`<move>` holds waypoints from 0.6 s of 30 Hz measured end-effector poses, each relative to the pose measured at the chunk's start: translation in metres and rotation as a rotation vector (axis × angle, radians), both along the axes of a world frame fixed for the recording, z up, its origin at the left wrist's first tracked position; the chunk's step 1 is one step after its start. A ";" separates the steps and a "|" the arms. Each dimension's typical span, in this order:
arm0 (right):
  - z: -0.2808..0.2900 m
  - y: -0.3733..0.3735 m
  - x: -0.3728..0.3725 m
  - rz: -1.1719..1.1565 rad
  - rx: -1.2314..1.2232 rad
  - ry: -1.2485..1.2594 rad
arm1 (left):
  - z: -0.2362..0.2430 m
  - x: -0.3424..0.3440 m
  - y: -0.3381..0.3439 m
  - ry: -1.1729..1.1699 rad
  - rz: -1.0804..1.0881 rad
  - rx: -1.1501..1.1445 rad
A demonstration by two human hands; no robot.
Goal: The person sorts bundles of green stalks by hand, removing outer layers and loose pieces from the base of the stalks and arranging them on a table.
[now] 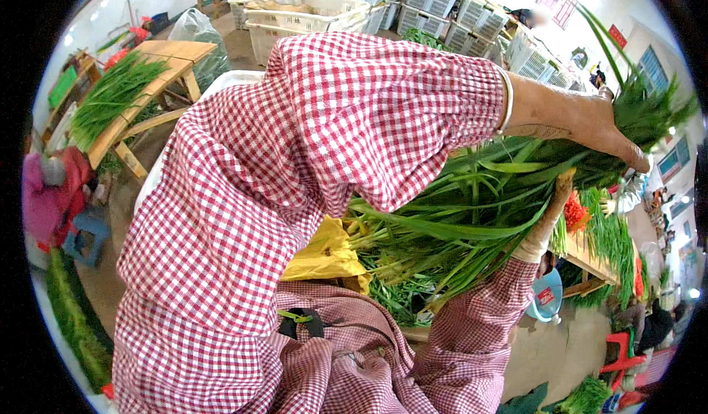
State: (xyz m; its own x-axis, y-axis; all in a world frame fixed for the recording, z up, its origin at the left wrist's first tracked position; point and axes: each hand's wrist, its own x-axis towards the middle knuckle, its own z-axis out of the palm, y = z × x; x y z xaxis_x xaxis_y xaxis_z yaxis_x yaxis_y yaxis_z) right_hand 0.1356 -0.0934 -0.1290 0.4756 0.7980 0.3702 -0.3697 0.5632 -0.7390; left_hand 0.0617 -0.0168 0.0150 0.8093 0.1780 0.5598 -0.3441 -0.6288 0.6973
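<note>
Your left hand reaches out, fingers curled round greens; your right hand touches them, grip unclear; crates beyond.

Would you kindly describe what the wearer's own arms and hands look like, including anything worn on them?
The left sleeve is red-and-white gingham, loose and puffy, with a gathered cuff; a thin, pale bangle circles the wrist by the left hand. The right sleeve has a similar check, and a pale band shows between it and the right hand.
</note>
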 end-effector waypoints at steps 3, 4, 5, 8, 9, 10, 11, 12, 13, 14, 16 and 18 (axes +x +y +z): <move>-0.010 -0.006 0.009 -0.140 0.029 -0.057 | -0.008 -0.028 0.006 0.057 0.294 -0.018; -0.011 -0.011 0.011 -0.092 -0.012 -0.073 | -0.018 -0.042 0.015 0.055 0.350 0.027; -0.012 -0.016 0.014 -0.087 -0.064 -0.025 | -0.031 -0.054 0.022 0.052 0.391 0.063; -0.006 -0.026 0.013 -0.024 -0.125 0.011 | -0.094 -0.116 -0.009 0.369 0.204 -0.192; -0.006 -0.026 0.010 0.004 -0.107 -0.050 | -0.116 -0.127 -0.019 0.462 0.236 -0.165; 0.003 -0.023 -0.007 0.061 -0.169 -0.053 | -0.149 -0.135 -0.020 0.274 0.171 -0.160; 0.009 -0.016 -0.028 0.112 -0.194 0.035 | -0.183 -0.143 -0.022 0.085 0.100 -0.152; 0.013 -0.015 -0.046 0.181 -0.259 -0.001 | -0.207 -0.147 -0.026 0.129 0.134 -0.220; 0.017 -0.013 -0.060 0.256 -0.316 -0.038 | -0.226 -0.155 -0.031 0.173 0.174 -0.283; 0.005 0.002 -0.061 0.313 -0.358 -0.087 | -0.251 -0.163 -0.036 0.248 0.189 -0.486; -0.017 0.032 -0.071 0.329 -0.409 -0.273 | -0.290 -0.170 -0.045 0.238 0.224 -0.714; -0.029 0.061 -0.095 0.500 -0.490 -0.302 | -0.331 -0.170 -0.036 0.109 0.256 -0.827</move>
State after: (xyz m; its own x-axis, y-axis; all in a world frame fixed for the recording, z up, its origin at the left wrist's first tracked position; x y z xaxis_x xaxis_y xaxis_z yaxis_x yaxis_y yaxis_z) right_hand 0.0407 -0.0327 -0.1579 -0.0515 0.9984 -0.0254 -0.2370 -0.0369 -0.9708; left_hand -0.1085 -0.0529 -0.3158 0.7303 0.6768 0.0929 -0.1665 0.0444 0.9850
